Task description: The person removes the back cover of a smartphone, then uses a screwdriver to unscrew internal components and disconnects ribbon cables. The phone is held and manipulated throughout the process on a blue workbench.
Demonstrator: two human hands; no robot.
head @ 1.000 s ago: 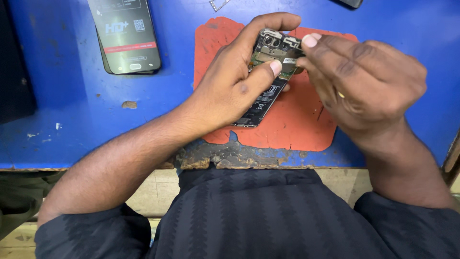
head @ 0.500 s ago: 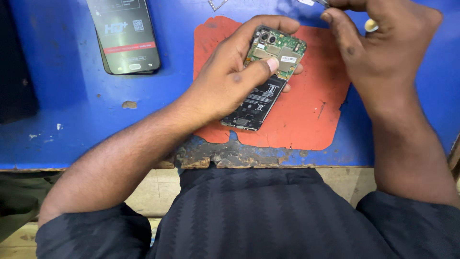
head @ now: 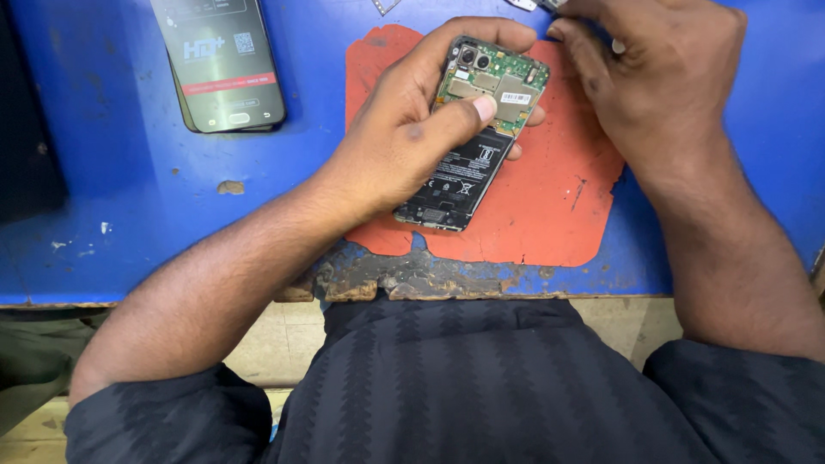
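My left hand [head: 412, 137] grips an opened phone [head: 468, 163] with its back off, green circuit board and black battery exposed, thumb pressed on the board. It hovers over an orange mat [head: 550, 206] on the blue table [head: 129, 198]. My right hand [head: 657, 73] is at the table's far edge, fingers curled around small metal parts [head: 524, 5] at the top of the view; whether it grips one is unclear.
A second phone [head: 222, 62] with a film-covered screen lies face up at the far left. The table's front edge [head: 404, 279] is chipped and worn below the mat. A dark object [head: 26, 163] sits at the left edge.
My right hand left the opened phone and moved up and away to the far edge of the table. My left hand kept hold of the phone, tilting it slightly.
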